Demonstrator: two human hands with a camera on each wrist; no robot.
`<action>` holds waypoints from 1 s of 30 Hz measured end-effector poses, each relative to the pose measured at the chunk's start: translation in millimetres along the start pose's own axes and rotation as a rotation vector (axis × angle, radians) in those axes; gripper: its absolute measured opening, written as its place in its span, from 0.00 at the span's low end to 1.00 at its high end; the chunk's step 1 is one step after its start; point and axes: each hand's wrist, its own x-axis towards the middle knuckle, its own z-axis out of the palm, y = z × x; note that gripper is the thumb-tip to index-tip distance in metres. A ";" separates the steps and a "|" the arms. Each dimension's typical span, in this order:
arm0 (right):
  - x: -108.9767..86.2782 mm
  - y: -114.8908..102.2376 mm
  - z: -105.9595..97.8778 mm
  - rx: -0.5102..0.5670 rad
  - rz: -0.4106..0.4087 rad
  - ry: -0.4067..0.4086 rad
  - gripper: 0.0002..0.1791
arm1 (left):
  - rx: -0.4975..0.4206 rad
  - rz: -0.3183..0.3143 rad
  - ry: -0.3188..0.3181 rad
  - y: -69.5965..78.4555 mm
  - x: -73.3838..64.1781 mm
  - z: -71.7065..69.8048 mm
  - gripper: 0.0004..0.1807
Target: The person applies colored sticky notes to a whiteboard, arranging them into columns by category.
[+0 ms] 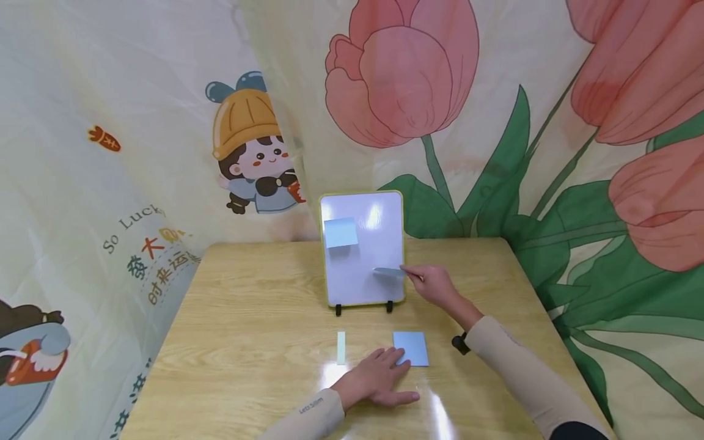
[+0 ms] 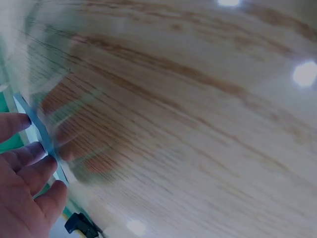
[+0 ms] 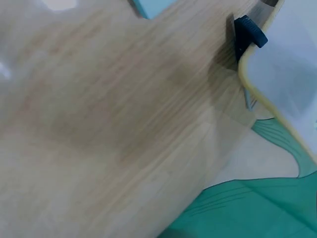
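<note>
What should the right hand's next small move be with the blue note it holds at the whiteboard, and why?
Probably press the pale blue sticky note flat onto the yellow-framed whiteboard: the right hand pinches it edge-on at the board's lower right, while another blue note is stuck on the upper left.

Right wrist view blurred, whiteboard cut off by edge; left hand covers pad corner.

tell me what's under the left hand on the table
The left hand lies flat with its fingertips on the near corner of a blue sticky note pad on the wooden table. Whatever lies beneath the palm is covered.
</note>
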 end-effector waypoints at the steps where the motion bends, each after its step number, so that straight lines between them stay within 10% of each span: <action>1: 3.4 -1.3 1.7 -0.028 -0.041 0.021 0.13 | 0.001 -0.001 0.001 -0.1 -0.1 -0.3 0.48; 25: 60.6 -34.6 23.5 -0.173 -0.212 -0.004 0.12 | -0.060 -0.034 0.042 0.2 8.3 -8.1 0.40; 30: 65.7 -41.1 29.8 -0.207 -0.252 0.001 0.12 | -0.089 -0.008 0.137 -4.3 6.8 -2.6 0.38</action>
